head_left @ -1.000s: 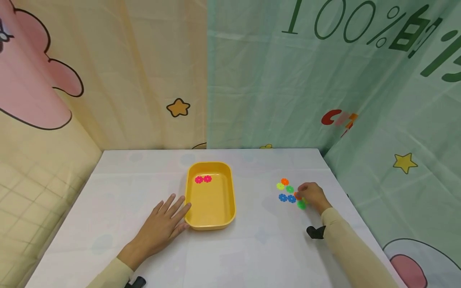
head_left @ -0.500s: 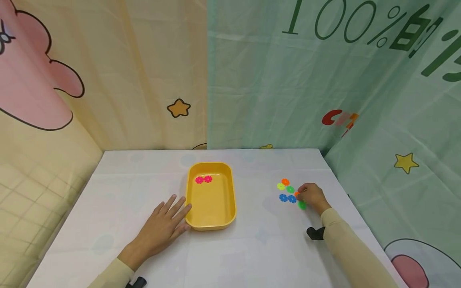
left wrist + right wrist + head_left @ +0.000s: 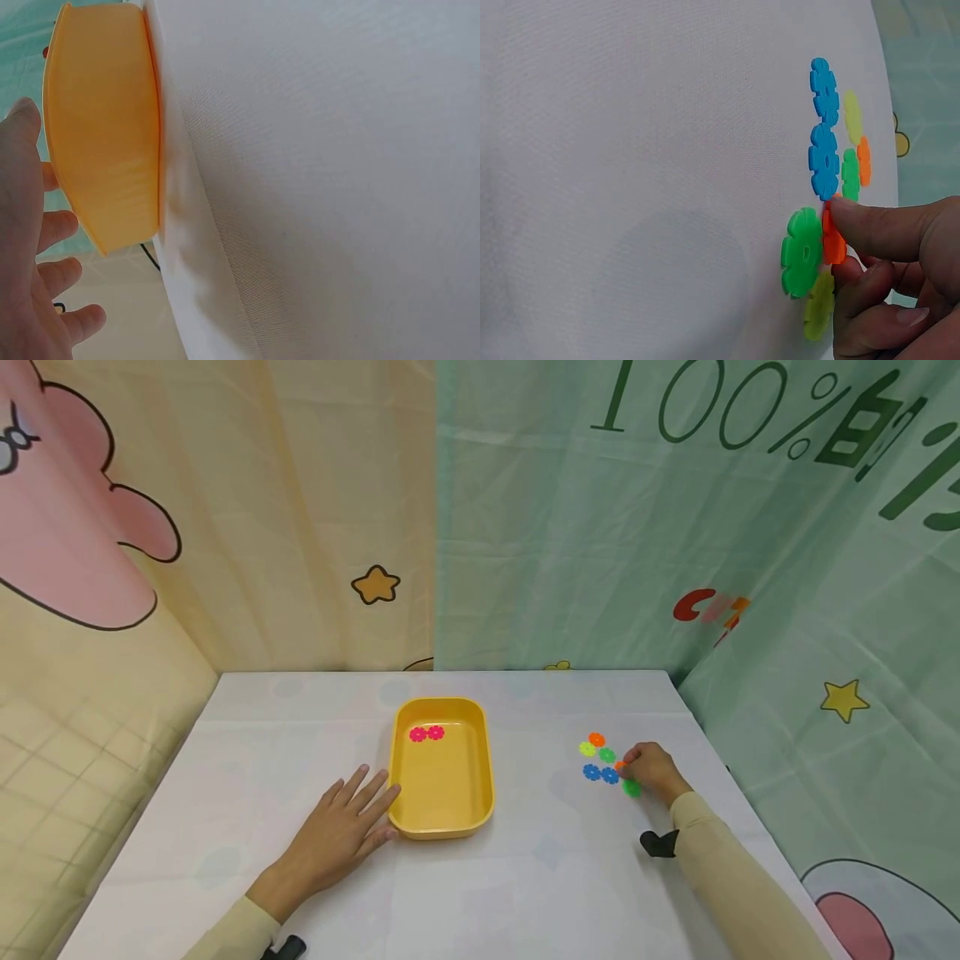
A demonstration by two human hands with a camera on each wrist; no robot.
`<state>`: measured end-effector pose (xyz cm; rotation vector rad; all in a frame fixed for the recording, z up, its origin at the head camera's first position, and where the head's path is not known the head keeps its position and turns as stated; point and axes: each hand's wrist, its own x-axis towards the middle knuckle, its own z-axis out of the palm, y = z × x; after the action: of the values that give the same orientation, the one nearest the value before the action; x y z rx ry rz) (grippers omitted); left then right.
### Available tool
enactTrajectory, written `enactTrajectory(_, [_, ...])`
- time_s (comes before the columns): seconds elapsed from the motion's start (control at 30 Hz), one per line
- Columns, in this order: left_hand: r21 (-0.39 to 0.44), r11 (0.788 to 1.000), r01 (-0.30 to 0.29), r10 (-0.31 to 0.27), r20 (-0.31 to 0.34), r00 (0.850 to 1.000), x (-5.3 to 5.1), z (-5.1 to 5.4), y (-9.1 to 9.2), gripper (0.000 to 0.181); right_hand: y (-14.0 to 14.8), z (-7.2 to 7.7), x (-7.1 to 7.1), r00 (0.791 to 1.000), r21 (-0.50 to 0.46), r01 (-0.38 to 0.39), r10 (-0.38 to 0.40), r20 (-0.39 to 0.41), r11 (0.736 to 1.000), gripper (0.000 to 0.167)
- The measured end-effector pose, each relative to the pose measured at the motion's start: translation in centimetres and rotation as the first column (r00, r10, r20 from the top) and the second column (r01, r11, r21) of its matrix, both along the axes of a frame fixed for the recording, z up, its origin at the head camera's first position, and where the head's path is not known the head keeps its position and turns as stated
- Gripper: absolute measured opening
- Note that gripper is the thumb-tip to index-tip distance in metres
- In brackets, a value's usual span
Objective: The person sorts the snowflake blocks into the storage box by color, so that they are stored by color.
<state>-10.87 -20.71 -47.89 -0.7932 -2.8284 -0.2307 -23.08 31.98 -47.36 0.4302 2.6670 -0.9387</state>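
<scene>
My left hand [image 3: 333, 835] lies with fingers spread beside a yellow tray [image 3: 442, 793], its fingertips at the tray's left rim. Two pink flower-shaped plastic pieces [image 3: 417, 735] sit side by side in the tray. To the right, my right hand [image 3: 654, 770] pinches an orange flower-shaped piece [image 3: 833, 238] between thumb and curled fingers, low at the table. Beside those fingers are a green piece [image 3: 802, 251] and a yellow piece [image 3: 819, 307]. Two blue pieces [image 3: 824, 161] lie end to end just past the thumb.
Farther back lie another orange piece [image 3: 597, 739], a pale yellow piece [image 3: 587, 748] and a green piece [image 3: 607, 755]. A white cloth covers the table [image 3: 525, 893]. Printed curtains [image 3: 540, 543] stand behind it and at both sides.
The right hand's fingers have closed in slightly around the orange piece, covering more of it and the nearby yellow one. The left hand and tray hold their places; the view shifts slightly.
</scene>
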Motion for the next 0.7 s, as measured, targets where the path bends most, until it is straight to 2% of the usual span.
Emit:
enactTrajectory(0.3, [0.004,1.000,0.005,-0.005,-0.001,1.000,-0.04,0.16,0.08,0.063,-0.02,0.19,0.19,1.000,-0.003,-0.001,0.001,-0.020,1.000,0.024])
enactTrajectory(0.7, [0.000,1.000,0.019,-0.019,-0.021,1.000,0.03,0.48,0.18,0.063,-0.23,0.66,0.55,0.998,-0.043,0.012,-0.014,-0.054,0.999,0.009])
